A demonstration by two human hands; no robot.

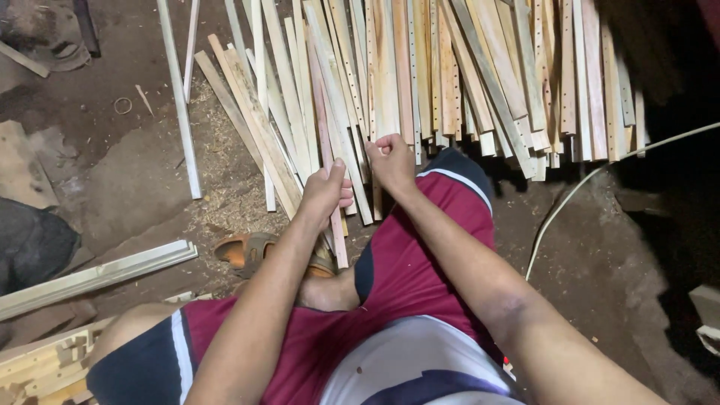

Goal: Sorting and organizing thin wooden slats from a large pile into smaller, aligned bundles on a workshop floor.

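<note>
On a sawdust-strewn floor, wooden slats are fanned out ahead, long axes running away from the seated person. One slat is gripped by the left hand; the right hand, alongside, is closed on another's near end.

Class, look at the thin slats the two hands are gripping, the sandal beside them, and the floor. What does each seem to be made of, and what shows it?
Slats: bare, unpainted wood, pale to reddish, with visible grain; some have rows of drilled holes.
Sandal: probably rubber or plastic, with smooth orange-brown straps.
Floor: looks like packed earth or rough concrete, dull, dusted with sawdust.
</note>
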